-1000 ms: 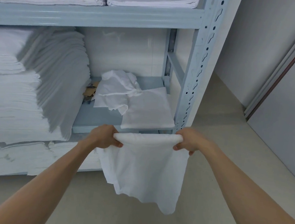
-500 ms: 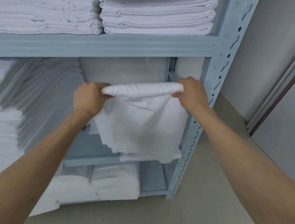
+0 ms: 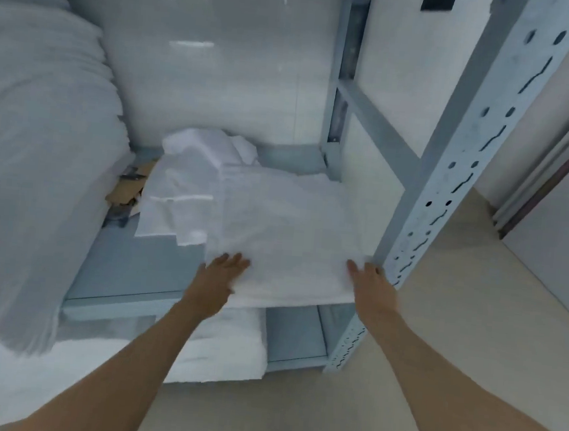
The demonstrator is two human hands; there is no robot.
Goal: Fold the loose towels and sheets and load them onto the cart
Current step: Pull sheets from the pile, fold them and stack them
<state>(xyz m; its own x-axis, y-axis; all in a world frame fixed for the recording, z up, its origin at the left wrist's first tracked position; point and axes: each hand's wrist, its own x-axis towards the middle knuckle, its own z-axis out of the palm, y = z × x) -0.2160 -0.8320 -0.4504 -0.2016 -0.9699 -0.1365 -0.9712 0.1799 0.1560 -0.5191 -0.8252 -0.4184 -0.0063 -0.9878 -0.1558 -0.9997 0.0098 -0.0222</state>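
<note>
A folded white towel (image 3: 284,236) lies flat on the middle shelf (image 3: 123,270) of the grey-blue metal rack, its front edge hanging slightly over the shelf lip. My left hand (image 3: 221,271) rests at the towel's front left corner, fingers extended. My right hand (image 3: 368,283) lies at the front right corner, fingers straight on the cloth. Behind the folded towel sits a crumpled loose white cloth (image 3: 190,176).
A tall stack of folded white linen (image 3: 30,158) fills the shelf's left side. More folded towels (image 3: 227,341) lie on the shelf below. The perforated rack post (image 3: 451,181) stands right beside my right hand. Brown cardboard scraps (image 3: 127,191) sit between the stack and the cloth.
The towel was held up stretched between both hands; now it lies on the middle shelf and both hands have let go of its edge, resting flat at its front corners.
</note>
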